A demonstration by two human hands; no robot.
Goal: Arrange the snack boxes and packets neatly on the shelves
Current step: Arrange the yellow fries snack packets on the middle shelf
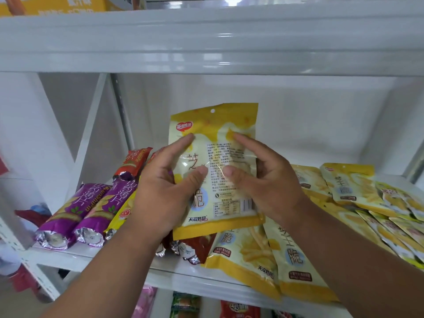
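Observation:
Both hands hold up yellow snack packets [215, 134] above the middle of the white shelf [96, 253]. It looks like two packets overlapped, one showing its front and one its printed back. My left hand [165, 189] grips their left side, thumb on the face. My right hand [263, 180] grips the right side, thumb on the printed back. More yellow packets [252, 255] lie flat at the shelf front, and several others [376, 203] spread loosely to the right.
Purple foil-ended tube packs [68, 216] lie side by side on the shelf's left, with red-orange tubes [133, 164] behind them and red ones [195, 249] under the held packets. An upper shelf edge [206, 42] runs overhead. Packets [185, 304] fill the shelf below.

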